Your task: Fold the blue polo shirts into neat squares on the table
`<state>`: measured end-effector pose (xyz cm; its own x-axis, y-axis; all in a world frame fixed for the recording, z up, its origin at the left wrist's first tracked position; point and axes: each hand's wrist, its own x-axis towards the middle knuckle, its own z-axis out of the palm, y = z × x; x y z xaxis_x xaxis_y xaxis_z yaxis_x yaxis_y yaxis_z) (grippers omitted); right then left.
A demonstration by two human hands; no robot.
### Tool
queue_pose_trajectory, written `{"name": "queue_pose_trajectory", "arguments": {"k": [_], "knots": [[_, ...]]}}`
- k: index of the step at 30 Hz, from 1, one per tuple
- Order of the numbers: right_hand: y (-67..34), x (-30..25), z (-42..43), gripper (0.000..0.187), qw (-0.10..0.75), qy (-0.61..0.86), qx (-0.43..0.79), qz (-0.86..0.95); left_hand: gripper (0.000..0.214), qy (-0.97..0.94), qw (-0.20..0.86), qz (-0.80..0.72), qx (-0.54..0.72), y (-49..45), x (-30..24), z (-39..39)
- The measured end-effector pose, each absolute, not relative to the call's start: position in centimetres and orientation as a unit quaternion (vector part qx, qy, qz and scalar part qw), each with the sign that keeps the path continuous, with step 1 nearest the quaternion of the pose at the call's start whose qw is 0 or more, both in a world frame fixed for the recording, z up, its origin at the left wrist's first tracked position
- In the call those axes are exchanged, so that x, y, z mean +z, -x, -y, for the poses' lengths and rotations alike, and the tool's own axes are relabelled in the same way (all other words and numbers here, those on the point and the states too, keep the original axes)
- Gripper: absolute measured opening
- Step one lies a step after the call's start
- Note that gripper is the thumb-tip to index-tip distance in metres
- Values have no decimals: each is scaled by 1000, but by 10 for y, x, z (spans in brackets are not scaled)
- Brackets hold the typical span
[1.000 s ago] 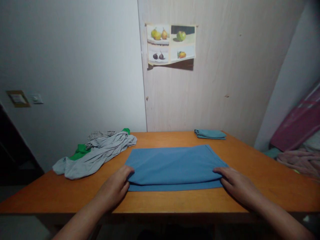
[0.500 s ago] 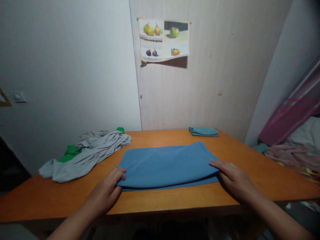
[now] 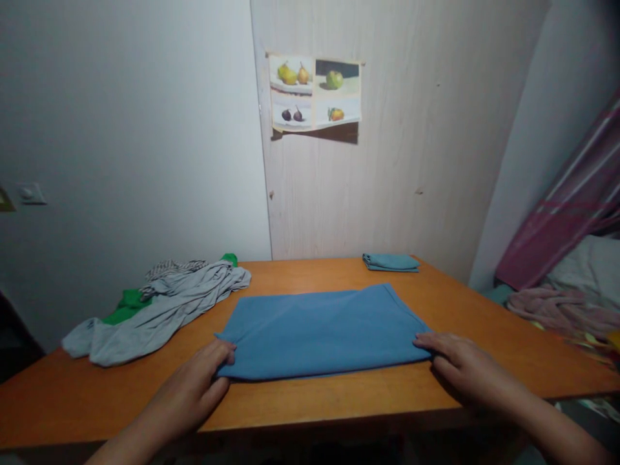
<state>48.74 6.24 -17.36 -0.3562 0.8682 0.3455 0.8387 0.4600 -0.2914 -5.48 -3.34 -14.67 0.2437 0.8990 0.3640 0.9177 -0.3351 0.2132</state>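
From the head camera I see both hands down on the orange table, one at each near corner of the folded blue cloth.

My left hand lies palm down with the fingers loosely curved. Their tips are against the cloth's near-left corner. The thumb is tucked out of sight, so I cannot tell whether any fabric is pinched.

My right hand is spread flat with the fingers stretched out. The tips touch the near-right corner and nothing is gripped.

The blue cloth lies flat between the two sets of fingertips and runs away from them towards the wall.

Beyond the left fingers and out to their left is a crumpled grey garment, lying apart from the blue cloth. A green piece shows from under it, and a striped piece sits at its far edge.

Well beyond the right fingers, near the table's far edge, is a small folded teal cloth.

Straight ahead a fruit poster hangs on the pale wooden panel.

Far off to the right of my right fingers, past the table, is pink bedding.
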Motion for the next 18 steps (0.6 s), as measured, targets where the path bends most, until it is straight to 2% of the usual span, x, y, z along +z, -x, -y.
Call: {"name": "queue_pose_trajectory", "arguments": {"k": [3,6,9,13,18], "knots": [[-483,-158,-64,40,267,536,82,797,19,779,30,595,-197,53,-130,38],[-462,-143,-71,46,322,540,106,770,30,754,72,620,-208,42,-115,31],[-424,-134,-84,53,342,510,117,780,35,750,94,613,-232,16,-106,9],[-363,-132,-104,58,308,489,102,810,41,785,73,573,-223,-28,-112,-33],[-326,-150,-121,74,178,508,102,837,64,778,-5,618,-115,-54,-141,-61]]}}
